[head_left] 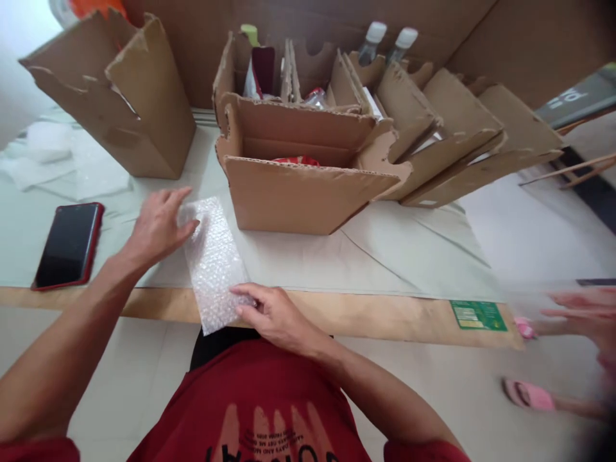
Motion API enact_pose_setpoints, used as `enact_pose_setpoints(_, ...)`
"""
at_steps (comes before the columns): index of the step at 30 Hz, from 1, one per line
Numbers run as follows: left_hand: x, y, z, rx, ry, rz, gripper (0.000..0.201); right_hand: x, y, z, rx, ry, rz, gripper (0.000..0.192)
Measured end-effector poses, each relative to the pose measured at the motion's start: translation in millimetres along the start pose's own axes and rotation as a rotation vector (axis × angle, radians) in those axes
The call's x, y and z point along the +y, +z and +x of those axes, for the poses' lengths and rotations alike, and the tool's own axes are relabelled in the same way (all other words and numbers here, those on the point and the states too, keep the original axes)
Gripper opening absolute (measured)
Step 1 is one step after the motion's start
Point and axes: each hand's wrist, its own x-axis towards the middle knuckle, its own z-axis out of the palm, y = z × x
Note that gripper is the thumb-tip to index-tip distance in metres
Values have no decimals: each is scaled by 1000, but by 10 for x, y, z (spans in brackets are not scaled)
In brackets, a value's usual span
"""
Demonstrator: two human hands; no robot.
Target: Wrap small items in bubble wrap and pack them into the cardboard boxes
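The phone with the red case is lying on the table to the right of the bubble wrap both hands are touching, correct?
Not quite. The head view shows the phone to the left of the bubble wrap, beyond the left hand. The right hand touches the wrap's near end.

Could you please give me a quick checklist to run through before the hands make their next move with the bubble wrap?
1. Left hand on the far end of the bubble wrap: ok.
2. Right hand pinching the near end: ok.
3. Wrap fully on the table: not ok, its near end overhangs the edge.
4. Phone apart from the wrap: ok.
5. Open cardboard box within view beside the wrap: ok.
6. Anything inside the wrap: cannot tell.
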Motion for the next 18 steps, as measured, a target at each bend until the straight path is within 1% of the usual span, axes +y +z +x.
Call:
enact_pose_setpoints(1,-20,18,-147,12,53,-34,57,7,-21,20,0,38,57,35)
enact_pose_setpoints(3,-45,27,-571,-4,169,-127,46,16,-81,24,-21,106,196,37)
enact_pose_setpoints(4,-41,28,-809,-48,297,-246,42,17,-109,21,-38,133,272,37)
enact_pose_setpoints(5,-22,36,-1036,-102,372,-310,42,15,-131,22,-57,155,340,37)
enact_pose_setpoints(6,13,58,-1233,-122,392,-319,48,12,-144,30,-71,170,394,36)
enact_pose_setpoints(7,60,97,-1387,-109,405,-314,55,9,-149,46,-81,177,434,36)
enact_pose_setpoints(8,115,154,-1490,-58,402,-305,55,7,-145,70,-86,178,461,36)
enact_pose_setpoints(9,169,224,-1543,7,379,-296,50,6,-136,100,-88,173,483,36)
enact_pose_setpoints(10,216,299,-1551,75,336,-298,40,7,-124,130,-86,165,508,37)
enact_pose_setpoints(11,251,369,-1526,133,267,-312,31,9,-112,156,-84,158,531,39)
enact_pose_setpoints(12,272,428,-1480,165,175,-337,24,12,-102,175,-79,147,547,41)
enact_pose_setpoints(13,280,470,-1424,165,70,-375,21,14,-96,182,-68,132,545,44)
enact_pose_setpoints(14,277,495,-1370,145,-30,-422,24,15,-95,179,-43,104,515,48)
enact_pose_setpoints(15,269,504,-1325,119,-114,-465,31,16,-99,166,-3,62,448,50)
enact_pose_setpoints(16,258,501,-1292,97,-171,-498,39,15,-106,149,51,1,346,49)
enact_pose_setpoints(18,241,481,-1262,80,-216,-510,51,13,-122,125,160,-187,56,38)
